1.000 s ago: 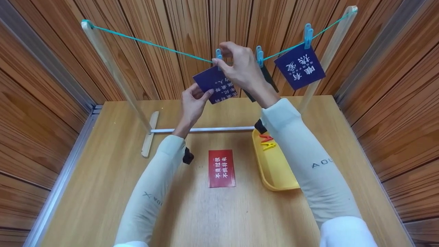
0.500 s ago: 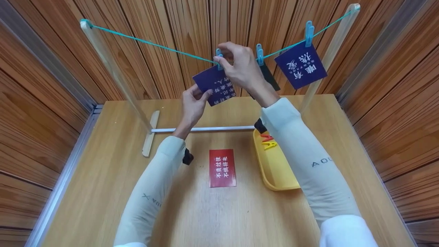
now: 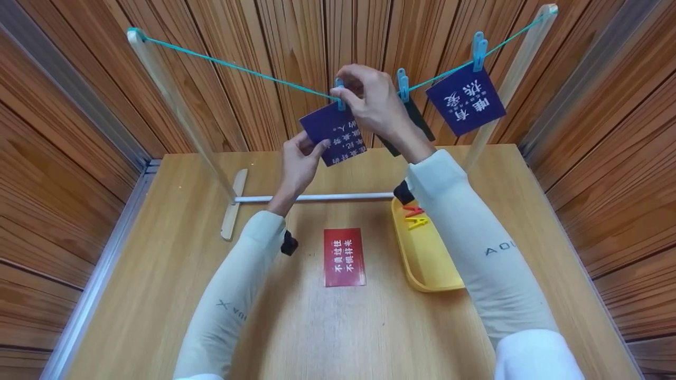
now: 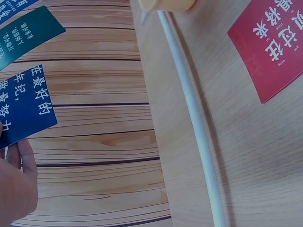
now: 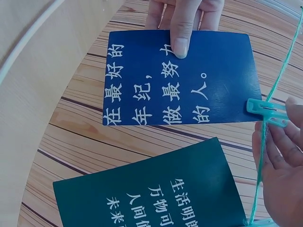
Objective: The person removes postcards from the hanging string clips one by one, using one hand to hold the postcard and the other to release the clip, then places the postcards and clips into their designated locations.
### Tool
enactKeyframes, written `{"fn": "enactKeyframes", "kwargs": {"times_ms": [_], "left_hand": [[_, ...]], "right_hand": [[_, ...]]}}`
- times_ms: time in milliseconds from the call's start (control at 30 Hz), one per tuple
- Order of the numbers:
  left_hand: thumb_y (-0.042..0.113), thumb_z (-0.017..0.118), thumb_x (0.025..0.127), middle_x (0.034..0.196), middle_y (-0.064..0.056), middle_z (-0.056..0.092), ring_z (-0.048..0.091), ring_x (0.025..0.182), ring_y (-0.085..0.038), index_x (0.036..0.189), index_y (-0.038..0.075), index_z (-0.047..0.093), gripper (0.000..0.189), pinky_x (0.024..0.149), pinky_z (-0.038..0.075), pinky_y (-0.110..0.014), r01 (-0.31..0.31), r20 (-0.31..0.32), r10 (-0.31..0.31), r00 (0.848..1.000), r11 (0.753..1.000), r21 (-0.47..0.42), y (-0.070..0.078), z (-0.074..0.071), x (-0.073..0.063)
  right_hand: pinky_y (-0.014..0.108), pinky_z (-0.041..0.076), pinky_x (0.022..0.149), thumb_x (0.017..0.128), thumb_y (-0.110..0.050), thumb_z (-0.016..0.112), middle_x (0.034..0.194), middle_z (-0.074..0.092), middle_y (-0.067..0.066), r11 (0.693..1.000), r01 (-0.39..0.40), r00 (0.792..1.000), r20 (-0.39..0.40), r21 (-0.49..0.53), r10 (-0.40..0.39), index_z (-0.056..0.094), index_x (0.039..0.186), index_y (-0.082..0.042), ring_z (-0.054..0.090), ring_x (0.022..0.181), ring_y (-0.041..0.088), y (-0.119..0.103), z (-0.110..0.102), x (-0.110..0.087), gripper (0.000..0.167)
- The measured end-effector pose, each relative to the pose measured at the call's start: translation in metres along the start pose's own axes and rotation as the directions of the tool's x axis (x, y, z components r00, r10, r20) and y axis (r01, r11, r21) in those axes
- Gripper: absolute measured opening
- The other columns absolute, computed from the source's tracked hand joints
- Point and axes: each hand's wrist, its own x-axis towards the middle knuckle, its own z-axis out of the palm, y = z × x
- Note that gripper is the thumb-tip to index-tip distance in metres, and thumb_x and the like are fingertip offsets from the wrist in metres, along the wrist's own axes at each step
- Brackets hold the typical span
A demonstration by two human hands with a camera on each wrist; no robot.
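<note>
In the head view my left hand (image 3: 299,164) pinches the side edge of a dark blue card (image 3: 331,126) with white writing, thumb on its face. My right hand (image 3: 377,103) pinches a light blue clothespin (image 5: 265,112) on the green line (image 3: 237,67). The clothespin's tip overlaps the card's corner at the line, as the right wrist view shows. Beside it hangs a dark green card (image 5: 156,189), partly behind my right hand in the head view, under another blue clothespin (image 3: 403,85). Farther right a second blue card (image 3: 466,100) hangs from its own clothespin (image 3: 479,51).
A red card (image 3: 344,258) lies on the table. Right of it a yellow tray (image 3: 404,264), partly under my right sleeve, holds a red clothespin (image 3: 413,211) and a yellow clothespin (image 3: 417,222). Wooden posts (image 3: 179,113) carry the line, and a white bar (image 3: 343,197) runs low between them.
The blue card in my left hand has sunk slightly. Both hands keep their grips on the card and the clothespin, and the view has shifted a little.
</note>
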Motion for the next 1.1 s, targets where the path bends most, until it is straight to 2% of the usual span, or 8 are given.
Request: {"fn": "enactKeyframes", "kwargs": {"times_ms": [233,400,733,900,1100], "left_hand": [[0.008,0.071,0.1,0.12,-0.017,0.079,0.078,0.108,-0.026,0.127,0.003,0.072,0.028,0.095,0.063,-0.036,-0.009,0.012,0.009,1.0,1.0,-0.004,0.005,0.0,-0.003],[0.009,0.072,0.1,0.12,-0.016,0.079,0.078,0.106,-0.023,0.129,0.005,0.072,0.029,0.093,0.064,-0.035,-0.022,0.029,0.022,0.999,1.0,0.003,0.011,0.001,-0.005],[0.011,0.069,0.101,0.125,-0.014,0.078,0.077,0.112,-0.024,0.132,0.006,0.07,0.031,0.099,0.063,-0.037,-0.005,0.031,0.005,1.0,1.0,0.001,0.016,-0.004,-0.009],[0.007,0.069,0.101,0.124,-0.017,0.077,0.077,0.111,-0.027,0.131,0.003,0.07,0.03,0.097,0.063,-0.038,-0.016,0.015,0.016,1.0,1.0,-0.017,0.017,-0.004,-0.009],[0.007,0.07,0.1,0.122,-0.017,0.078,0.078,0.109,-0.026,0.129,0.003,0.071,0.029,0.095,0.064,-0.037,-0.007,0.011,0.008,1.0,1.0,-0.006,0.018,-0.003,-0.01]], "right_hand": [[0.026,0.057,0.09,0.101,-0.024,0.072,0.11,0.078,0.008,0.993,-0.004,0.998,-0.068,0.116,0.012,0.074,0.116,-0.006,0.07,0.093,0.013,-0.003,0.001,0.0,0.024],[0.022,0.055,0.088,0.1,-0.024,0.073,0.106,0.079,0.009,0.988,-0.009,0.992,-0.12,0.153,0.028,0.077,0.11,-0.008,0.068,0.089,0.009,-0.007,0.0,0.003,0.02],[0.023,0.056,0.092,0.1,-0.025,0.073,0.107,0.079,0.008,0.985,0.008,0.987,-0.162,0.174,0.02,0.077,0.109,-0.01,0.071,0.096,0.013,-0.017,-0.001,0.005,0.018],[0.024,0.057,0.091,0.1,-0.024,0.074,0.106,0.079,0.009,0.982,0.063,0.977,-0.212,0.18,-0.024,0.077,0.108,-0.007,0.072,0.098,0.015,-0.022,-0.002,0.003,0.019],[0.027,0.056,0.102,0.1,-0.023,0.073,0.11,0.077,0.01,0.977,0.126,0.963,-0.258,0.17,-0.079,0.076,0.111,-0.004,0.072,0.107,0.016,-0.024,-0.01,0.0,0.022]]}}
